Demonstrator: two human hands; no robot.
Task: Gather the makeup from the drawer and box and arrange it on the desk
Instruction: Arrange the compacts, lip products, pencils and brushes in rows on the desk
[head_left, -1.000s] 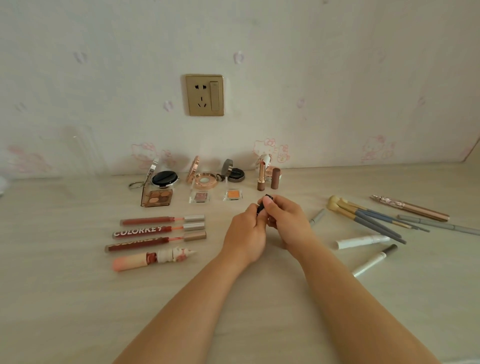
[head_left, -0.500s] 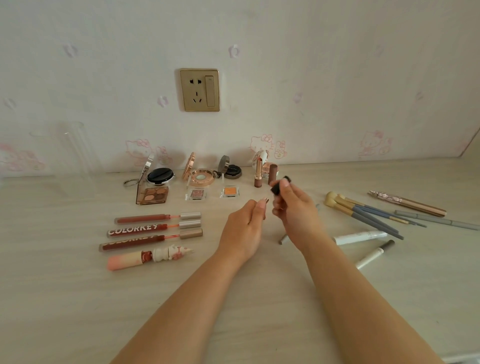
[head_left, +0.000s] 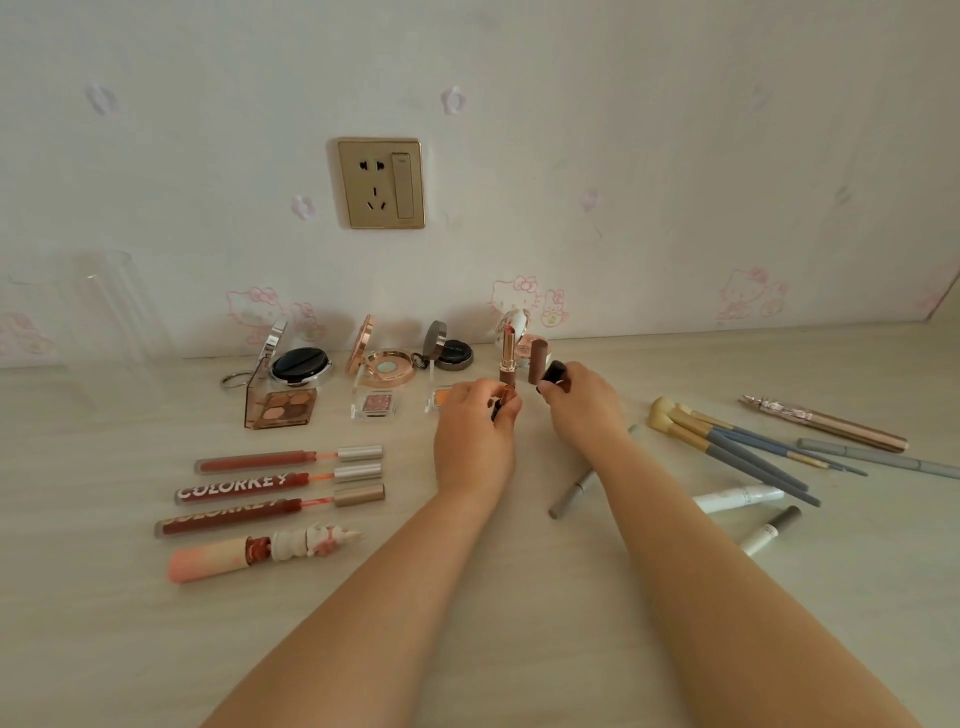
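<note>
On the left of the table (head_left: 104, 623) my glosses (head_left: 280, 480) lie in their row. A second ago both hands worked one lipstick; now it's apart. My left hand (head_left: 475, 434) has its grip pinched on the lipstick (head_left: 501, 402) (mostly hidden), low over the table; my right hand (head_left: 584, 402) pinches the black cap (head_left: 553, 373) beside the standing lipsticks (head_left: 507, 358). I'd guess it goes there next, opened.
</note>
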